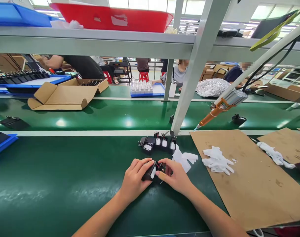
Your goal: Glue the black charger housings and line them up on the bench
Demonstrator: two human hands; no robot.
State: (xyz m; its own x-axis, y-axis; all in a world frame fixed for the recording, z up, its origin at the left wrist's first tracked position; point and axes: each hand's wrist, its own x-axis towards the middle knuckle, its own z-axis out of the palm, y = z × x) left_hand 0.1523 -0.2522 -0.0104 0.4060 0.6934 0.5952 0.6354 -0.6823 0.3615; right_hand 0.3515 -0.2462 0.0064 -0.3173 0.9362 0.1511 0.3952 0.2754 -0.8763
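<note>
Both of my hands meet on a small black plastic part with a white insert, held low over the green table. My left hand wraps its fingers around the part's left side. My right hand pinches its right end with thumb and fingers. Just beyond the hands, a row of several similar black parts with white inserts lies on the table. A flat white piece rests right of my right hand.
A cardboard sheet with white gloves lies at right, under a hanging orange power screwdriver. A metal post rises behind the parts. Beyond the conveyor are an open cardboard box, blue trays and seated workers.
</note>
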